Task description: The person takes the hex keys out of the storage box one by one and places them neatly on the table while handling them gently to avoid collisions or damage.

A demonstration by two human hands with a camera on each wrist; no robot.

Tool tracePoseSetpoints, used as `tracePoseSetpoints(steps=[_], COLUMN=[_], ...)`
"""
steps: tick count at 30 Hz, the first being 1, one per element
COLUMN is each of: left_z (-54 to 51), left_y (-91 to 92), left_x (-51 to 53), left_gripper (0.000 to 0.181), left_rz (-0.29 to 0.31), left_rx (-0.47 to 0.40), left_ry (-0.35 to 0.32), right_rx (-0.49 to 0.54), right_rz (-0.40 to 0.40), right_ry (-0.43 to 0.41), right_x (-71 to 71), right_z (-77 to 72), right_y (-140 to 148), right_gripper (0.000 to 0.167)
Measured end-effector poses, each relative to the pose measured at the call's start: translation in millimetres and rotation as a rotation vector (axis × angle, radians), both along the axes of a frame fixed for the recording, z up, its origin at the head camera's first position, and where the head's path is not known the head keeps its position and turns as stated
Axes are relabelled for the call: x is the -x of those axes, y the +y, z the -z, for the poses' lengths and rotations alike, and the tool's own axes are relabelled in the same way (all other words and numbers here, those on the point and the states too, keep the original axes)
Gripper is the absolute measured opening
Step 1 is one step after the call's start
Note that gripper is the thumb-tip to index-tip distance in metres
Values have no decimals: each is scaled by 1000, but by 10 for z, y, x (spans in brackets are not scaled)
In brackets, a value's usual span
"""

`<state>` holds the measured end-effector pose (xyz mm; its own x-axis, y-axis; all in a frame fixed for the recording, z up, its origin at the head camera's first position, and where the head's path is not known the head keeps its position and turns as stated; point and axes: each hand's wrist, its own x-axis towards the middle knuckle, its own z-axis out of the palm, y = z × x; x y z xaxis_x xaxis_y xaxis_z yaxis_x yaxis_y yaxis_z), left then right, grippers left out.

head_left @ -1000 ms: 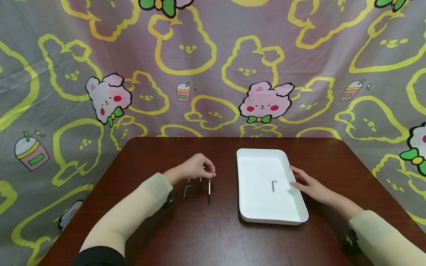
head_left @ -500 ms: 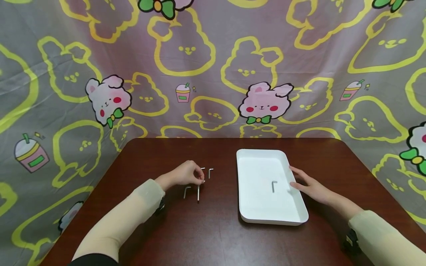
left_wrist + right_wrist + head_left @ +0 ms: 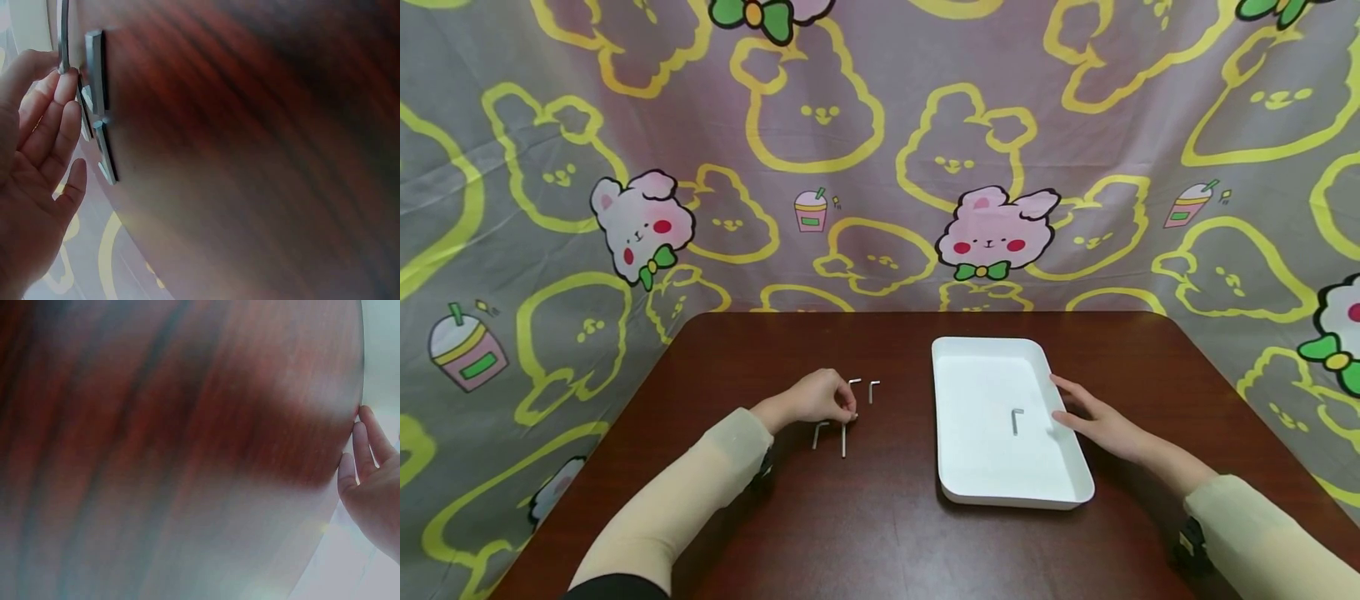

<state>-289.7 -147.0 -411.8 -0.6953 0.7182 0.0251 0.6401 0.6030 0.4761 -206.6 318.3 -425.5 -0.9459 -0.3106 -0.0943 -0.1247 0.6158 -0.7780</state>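
Note:
My left hand (image 3: 820, 395) pinches a hex key (image 3: 843, 442) between thumb and fingertips, its long arm pointing down toward the viewer; the left wrist view shows this grip too. A second hex key (image 3: 817, 435) lies just left of it. Beyond the hand lie a hex key (image 3: 871, 392) and another hex key (image 3: 854, 381), which the fingers partly cover. At right is a white tray (image 3: 977, 493) with one hex key (image 3: 1016, 422) inside. My right hand (image 3: 1101, 423) rests against the tray's right wall, fingers extended; the right wrist view shows straight fingertips (image 3: 361, 440) touching it.
The brown tabletop (image 3: 820, 525) carries everything. A patterned curtain (image 3: 880, 167) hangs behind and along both sides of the table. Bare wood separates the loose hex keys from the tray's left wall.
My left hand has moved left and nearer with the hex key, uncovering a hex key farther back; its movement was small in the last half second. My right hand stays at the tray.

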Motion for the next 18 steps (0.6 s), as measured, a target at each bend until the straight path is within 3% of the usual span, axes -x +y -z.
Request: tracePoseSetpoints(steps=[10, 18], left_z=[58, 47], left_y=[-13, -7], left_x=[7, 1], left_gripper=[11, 11], left_rz=[-15, -37], left_rx=[-5, -7], left_ry=[-7, -15], right_rx=[-6, -13], right_rz=[6, 14], right_ry=[1, 5], right_x=[-3, -10], right_z=[-1, -12], right_y=[-1, -6], right_gripper=[72, 72])
